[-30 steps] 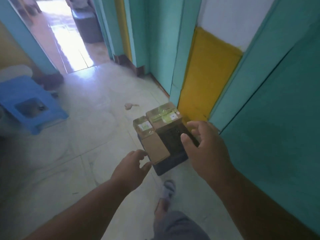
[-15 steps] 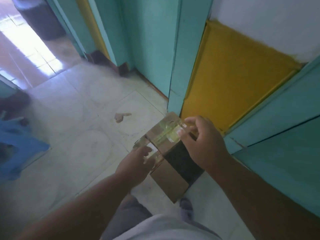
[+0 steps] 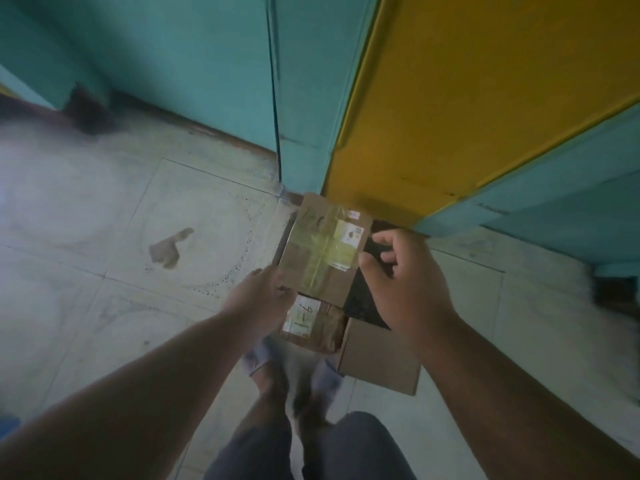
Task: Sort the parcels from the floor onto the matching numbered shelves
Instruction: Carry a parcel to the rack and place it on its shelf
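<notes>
Head view, floor: pale tiled floor [image 3: 86,237] with dark joint lines and a brown stain [image 3: 169,249] to the left of the parcels.
Head view, room: teal wall [image 3: 173,64] at the top left; a yellow panel [image 3: 450,98] slants across the upper right, with a teal panel [image 3: 571,188] beyond it.
Head view, upper parcel: a brown cardboard parcel [image 3: 327,251], crossed with clear tape and bearing white labels, lies at the foot of the yellow panel, between the two hands.
Left hand: the left hand [image 3: 258,296] touches the parcel's near left corner; whether its fingers curl round the edge cannot be told.
Right hand: the right hand [image 3: 403,282] is at the parcel's right edge, fingers curled, thumb at the edge; a firm hold cannot be confirmed.
Lower parcels: a smaller taped parcel [image 3: 311,320] with a handwritten label lies just below; a plain box [image 3: 381,358] and a black block [image 3: 363,296] lie beside it.
Person: two feet [image 3: 277,368] stand just beside the parcels.
</notes>
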